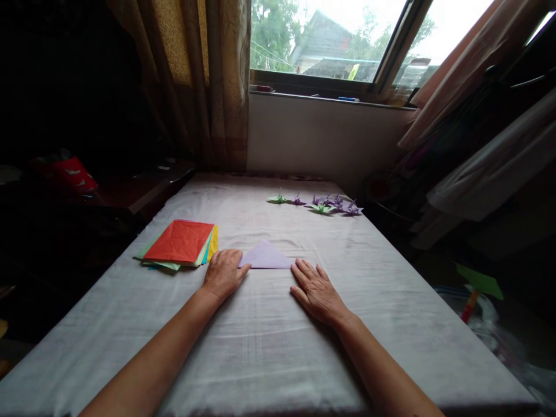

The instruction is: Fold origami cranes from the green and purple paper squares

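A light purple sheet of origami paper [266, 256], folded into a triangle, lies flat on the cloth-covered table [260, 341] with its peak pointing away from me. My left hand [223, 271] rests at the triangle's left corner, its fingers lying flat and covering that tip. At the right corner my right hand [317, 291] lies palm down with fingers spread, the fingertips at the paper's edge. Just beyond my left hand sits a stack of coloured paper [180, 242], red on top, with yellow, blue and green sheets showing beneath.
Several folded paper cranes, purple [353, 208] and green [322, 208], stand near the table's far right edge. A curtain [226, 87] hangs beside the window. Off the right edge is a bin with a plastic liner [489, 310]; a dark side table [147, 188] adjoins at left.
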`<action>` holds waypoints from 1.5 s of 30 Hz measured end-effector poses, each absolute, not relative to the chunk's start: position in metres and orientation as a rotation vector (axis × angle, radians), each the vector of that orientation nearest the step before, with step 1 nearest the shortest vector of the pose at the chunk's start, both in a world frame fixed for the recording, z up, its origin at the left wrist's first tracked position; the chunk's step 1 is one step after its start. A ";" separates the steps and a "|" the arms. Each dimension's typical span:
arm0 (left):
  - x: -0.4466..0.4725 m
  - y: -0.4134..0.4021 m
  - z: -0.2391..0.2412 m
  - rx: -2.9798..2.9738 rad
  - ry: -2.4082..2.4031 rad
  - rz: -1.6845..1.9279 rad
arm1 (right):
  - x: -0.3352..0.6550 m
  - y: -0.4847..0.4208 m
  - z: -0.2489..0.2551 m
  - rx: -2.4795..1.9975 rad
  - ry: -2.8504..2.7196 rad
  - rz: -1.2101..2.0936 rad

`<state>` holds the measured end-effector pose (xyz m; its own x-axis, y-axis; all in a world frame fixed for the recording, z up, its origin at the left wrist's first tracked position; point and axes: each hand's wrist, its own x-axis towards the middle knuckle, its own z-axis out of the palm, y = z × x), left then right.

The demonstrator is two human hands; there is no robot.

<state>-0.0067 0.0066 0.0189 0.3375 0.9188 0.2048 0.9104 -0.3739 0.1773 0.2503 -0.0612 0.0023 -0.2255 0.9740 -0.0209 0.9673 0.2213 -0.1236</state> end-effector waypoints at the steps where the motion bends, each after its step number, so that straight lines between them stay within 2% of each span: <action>1: -0.003 0.010 0.018 2.532 1.737 0.443 | 0.251 -0.061 0.002 -1.913 -2.402 0.164; 7: 0.003 0.016 0.007 2.447 1.725 0.564 | 0.251 -0.061 -0.001 -1.895 -2.389 0.137; 12: 0.001 0.014 -0.001 2.343 1.573 0.913 | 0.255 -0.058 -0.011 -1.842 -2.370 0.080; 15: -0.001 0.015 -0.004 2.405 1.395 1.136 | 0.254 -0.051 -0.010 -1.703 -2.258 -0.070; 19: -0.003 0.013 0.002 2.694 1.287 1.328 | 0.234 -0.041 0.017 -1.444 -2.056 -0.377; 25: -0.002 0.001 0.020 2.964 1.206 1.316 | 0.193 -0.034 0.045 -1.260 -2.087 -0.480; 35: -0.017 0.010 0.025 2.773 1.170 1.348 | 0.222 -0.014 0.059 -1.040 -2.027 -0.415; 41: -0.021 0.000 0.036 2.716 1.088 1.559 | 0.233 -0.011 0.053 -1.011 -1.967 -0.462; 43: -0.021 -0.001 0.033 2.758 1.092 1.489 | 0.238 -0.013 0.043 -1.027 -1.986 -0.408; 45: -0.020 0.003 0.024 2.828 1.190 1.260 | 0.244 -0.017 0.032 -1.015 -2.035 -0.308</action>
